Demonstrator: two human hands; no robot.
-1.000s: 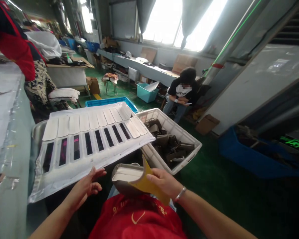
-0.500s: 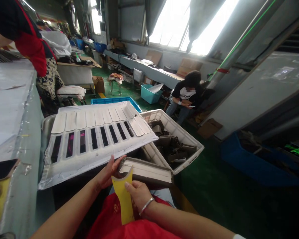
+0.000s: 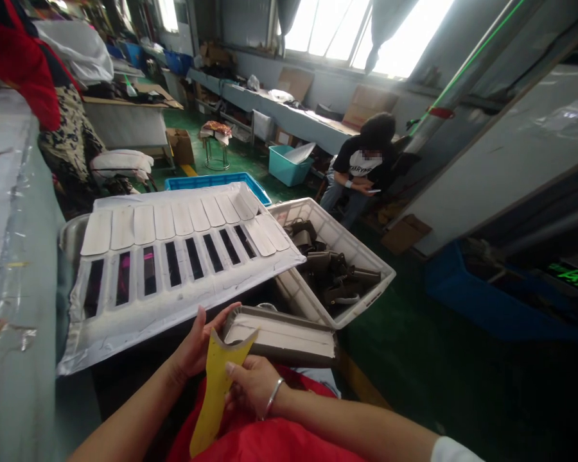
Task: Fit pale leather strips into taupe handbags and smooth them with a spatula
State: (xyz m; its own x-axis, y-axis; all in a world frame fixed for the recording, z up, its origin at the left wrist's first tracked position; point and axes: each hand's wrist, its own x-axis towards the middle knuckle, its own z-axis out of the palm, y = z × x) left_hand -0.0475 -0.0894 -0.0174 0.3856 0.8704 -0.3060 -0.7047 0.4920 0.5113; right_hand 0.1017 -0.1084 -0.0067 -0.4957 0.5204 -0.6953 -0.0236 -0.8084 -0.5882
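Note:
My left hand (image 3: 197, 340) grips the near left end of a long, shallow grey-brown case (image 3: 284, 333) whose upward face is off-white. Part of its fingers is hidden behind the case. Between thumb and fingers of my right hand (image 3: 253, 385) is a flat yellow scraper-like piece (image 3: 214, 385) with a concave top edge. That edge overlaps the case's left corner in view; whether they touch I cannot tell. Just beyond, a white-covered board (image 3: 187, 308) carries a row of pale rounded strips (image 3: 144, 226) above dark slots.
A white crate (image 3: 363, 311) of grey-brown pieces stands right of the board, with a blue crate (image 3: 212, 182) behind. One person (image 3: 366, 160) sits at the back right; another in red (image 3: 24, 64) stands far left. A plastic-covered table (image 3: 33, 256) borders my left.
The yellow piece has shifted left and tilted, its lower end swinging left, as my right hand moves left with it. My left hand keeps hold of the case. The camera view has shifted slightly.

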